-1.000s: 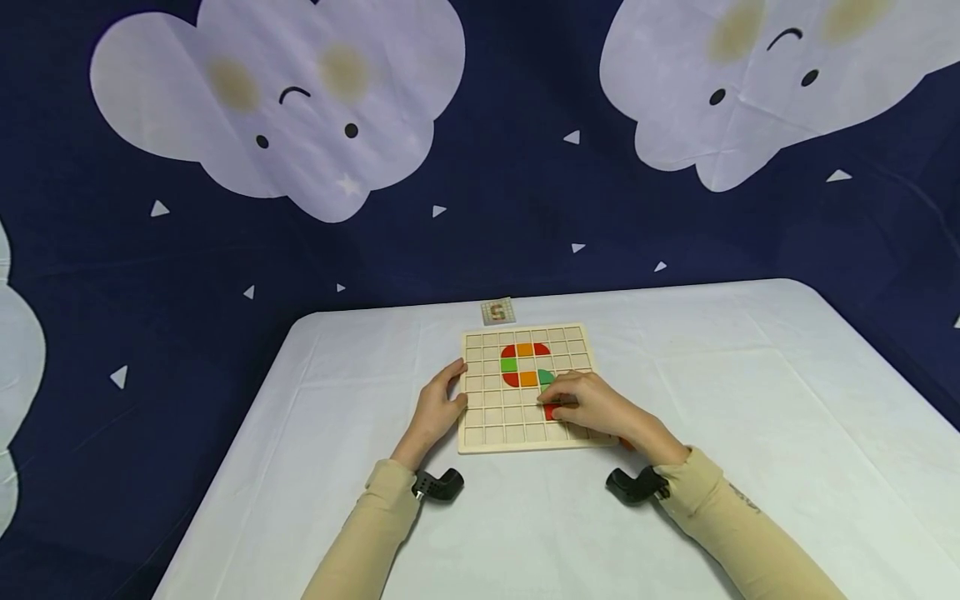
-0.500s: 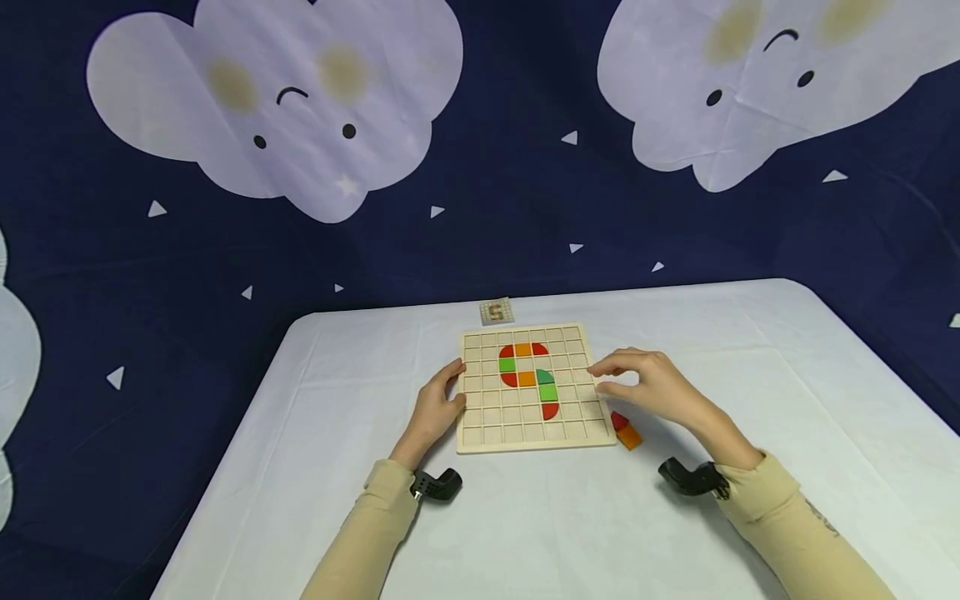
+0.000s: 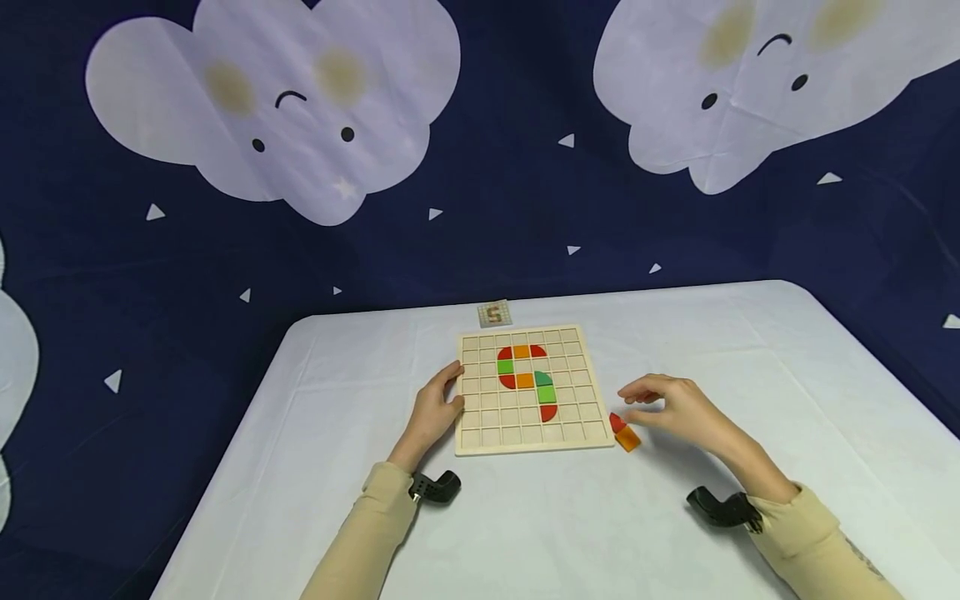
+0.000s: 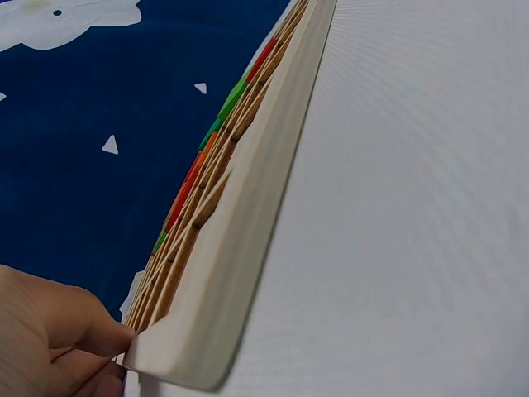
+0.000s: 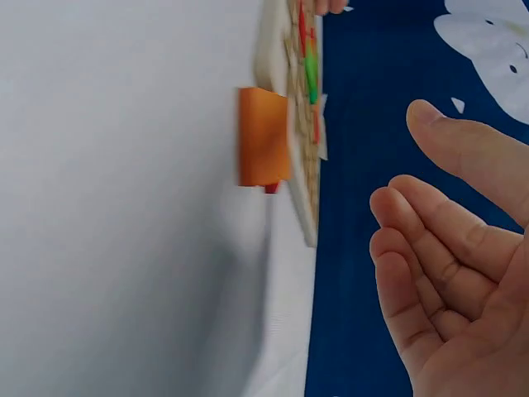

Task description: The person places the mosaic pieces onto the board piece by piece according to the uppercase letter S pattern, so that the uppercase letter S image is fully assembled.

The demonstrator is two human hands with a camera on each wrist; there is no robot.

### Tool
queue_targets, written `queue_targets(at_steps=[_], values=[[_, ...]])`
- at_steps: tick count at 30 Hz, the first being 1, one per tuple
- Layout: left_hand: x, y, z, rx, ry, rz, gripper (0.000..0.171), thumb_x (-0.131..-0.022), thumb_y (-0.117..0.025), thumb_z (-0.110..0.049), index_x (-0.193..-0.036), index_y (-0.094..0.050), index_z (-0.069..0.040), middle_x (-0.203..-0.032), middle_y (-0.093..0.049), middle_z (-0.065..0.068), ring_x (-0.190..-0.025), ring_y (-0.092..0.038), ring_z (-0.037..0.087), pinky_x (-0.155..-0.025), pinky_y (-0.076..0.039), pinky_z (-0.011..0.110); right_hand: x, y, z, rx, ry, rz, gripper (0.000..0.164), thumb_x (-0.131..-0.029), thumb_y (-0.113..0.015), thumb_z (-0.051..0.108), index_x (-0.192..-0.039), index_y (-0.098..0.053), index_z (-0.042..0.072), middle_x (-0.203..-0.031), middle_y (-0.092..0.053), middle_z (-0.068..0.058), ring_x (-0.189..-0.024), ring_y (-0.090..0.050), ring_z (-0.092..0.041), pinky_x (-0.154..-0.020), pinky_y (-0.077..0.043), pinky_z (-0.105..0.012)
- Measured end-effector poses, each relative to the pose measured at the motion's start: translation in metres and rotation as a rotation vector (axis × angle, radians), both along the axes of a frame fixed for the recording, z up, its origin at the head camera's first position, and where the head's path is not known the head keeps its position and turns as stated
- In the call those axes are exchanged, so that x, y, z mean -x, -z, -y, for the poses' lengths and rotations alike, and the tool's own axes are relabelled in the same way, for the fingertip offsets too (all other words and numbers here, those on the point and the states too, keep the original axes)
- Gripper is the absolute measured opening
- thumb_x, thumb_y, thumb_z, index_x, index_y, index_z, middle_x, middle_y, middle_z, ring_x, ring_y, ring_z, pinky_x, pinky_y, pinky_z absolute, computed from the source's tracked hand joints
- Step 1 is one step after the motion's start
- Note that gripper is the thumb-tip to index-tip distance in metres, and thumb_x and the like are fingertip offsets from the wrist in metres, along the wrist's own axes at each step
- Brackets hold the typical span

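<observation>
My left hand [image 3: 433, 412] is at the left edge of a wooden grid board [image 3: 480, 435], thumb and forefinger spread against that edge. In the left wrist view, the thumb [image 4: 95, 327] touches the board's pale border [image 4: 240, 215]. My right hand [image 3: 678, 408] hovers to the right of the board, fingers loosely bent and holding nothing. Just below its fingertips, a red rounded tile [image 3: 617, 422] and an orange square tile [image 3: 627, 438] lie beside the board's lower right corner. Red, orange and green tiles [image 3: 546, 394] sit in the grid in a curving line.
A small card [image 3: 495, 313] with a tile pattern printed on it lies behind the board. White cloth [image 3: 555, 525] covers the table, and a dark blue cloud-patterned backdrop [image 3: 517, 167] hangs behind it.
My right hand has left the red tile at the lower end of the line and moved right, off the board, then down toward the loose tiles. My left hand stays at the board's edge.
</observation>
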State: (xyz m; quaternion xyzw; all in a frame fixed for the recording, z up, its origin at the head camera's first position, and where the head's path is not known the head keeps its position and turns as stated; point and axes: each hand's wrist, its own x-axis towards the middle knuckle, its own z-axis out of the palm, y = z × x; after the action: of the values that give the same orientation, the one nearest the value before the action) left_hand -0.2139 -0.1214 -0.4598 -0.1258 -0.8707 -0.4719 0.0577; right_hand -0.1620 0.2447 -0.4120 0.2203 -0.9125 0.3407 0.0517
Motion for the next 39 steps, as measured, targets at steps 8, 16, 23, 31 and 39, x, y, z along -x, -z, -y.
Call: queue_targets(at_steps=[8,16,23,31,39], values=[[0.000,0.000,0.000,0.001,-0.005,0.013,0.060,-0.081,-0.055,0.007,-0.139,-0.039,0.007,-0.134,-0.050,0.018,-0.128,-0.042,0.029,-0.107,-0.032,0.039,-0.005,0.014,0.002,-0.031,0.005,0.108,0.032,-0.072,-0.081,0.034,-0.094,-0.069,0.014,-0.089,-0.065,0.008,-0.082,-0.059,-0.010,-0.073,-0.050,-0.027],[-0.002,-0.002,0.000,-0.010,0.003,0.005,0.059,-0.081,-0.055,0.007,-0.138,-0.040,0.008,-0.133,-0.050,0.020,-0.127,-0.042,0.032,-0.106,-0.033,0.042,-0.007,0.024,0.002,-0.120,-0.029,-0.006,0.035,-0.065,-0.086,0.031,-0.089,-0.067,0.013,-0.083,-0.060,0.012,-0.077,-0.055,-0.008,-0.069,-0.049,-0.027],[-0.001,-0.002,0.000,-0.017,-0.007,0.027,0.060,-0.081,-0.055,0.007,-0.139,-0.040,0.006,-0.134,-0.051,0.017,-0.129,-0.041,0.029,-0.108,-0.032,0.038,-0.010,0.027,0.002,-0.121,-0.056,-0.096,0.032,-0.065,-0.085,0.018,-0.088,-0.066,0.008,-0.083,-0.060,0.008,-0.075,-0.055,-0.009,-0.065,-0.049,-0.027],[0.000,-0.001,0.000,-0.015,-0.002,0.029,0.061,-0.081,-0.054,0.007,-0.139,-0.038,0.007,-0.134,-0.050,0.019,-0.128,-0.042,0.030,-0.107,-0.032,0.038,-0.006,0.019,0.003,-0.127,-0.038,-0.078,0.028,-0.069,-0.077,0.006,-0.096,-0.067,0.006,-0.091,-0.063,0.005,-0.081,-0.058,-0.012,-0.071,-0.052,-0.032],[0.000,0.000,0.000,-0.023,-0.004,0.031,0.061,-0.081,-0.054,0.007,-0.139,-0.038,0.007,-0.134,-0.050,0.018,-0.128,-0.042,0.029,-0.108,-0.032,0.038,0.008,-0.007,0.012,-0.023,-0.071,-0.088,0.026,-0.075,-0.071,0.005,-0.102,-0.068,0.003,-0.097,-0.064,0.004,-0.086,-0.062,-0.015,-0.075,-0.054,-0.035]])
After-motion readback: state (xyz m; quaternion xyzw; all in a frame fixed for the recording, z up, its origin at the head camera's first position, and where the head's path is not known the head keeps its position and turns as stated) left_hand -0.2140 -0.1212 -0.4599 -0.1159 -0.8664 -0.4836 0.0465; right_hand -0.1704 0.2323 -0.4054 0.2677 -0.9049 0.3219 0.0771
